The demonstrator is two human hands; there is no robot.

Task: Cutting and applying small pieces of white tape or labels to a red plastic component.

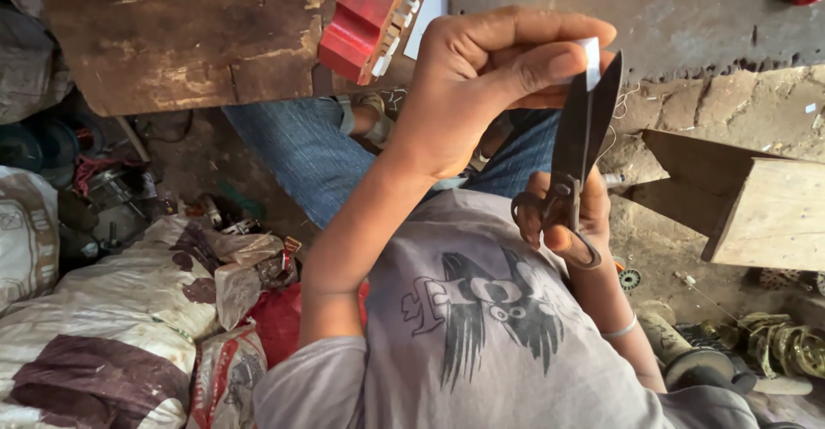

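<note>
My left hand point(490, 81) is raised in front of me and pinches a small white strip point(591, 61) between thumb and forefinger. The strip sits between the dark blades of a pair of black scissors point(583, 128) that point upward. My right hand point(571, 214) is lower, its fingers through the scissors' loop handles. A thin bangle circles my right wrist. Below the hands I see my grey printed shirt and blue jeans.
A worn wooden board point(172, 34) lies at the upper left with a red block point(365, 17) at its edge. A wooden box point(756, 206) stands at the right. Sacks point(112, 309) and metal parts crowd the left; coils and spools point(773, 347) lie at the lower right.
</note>
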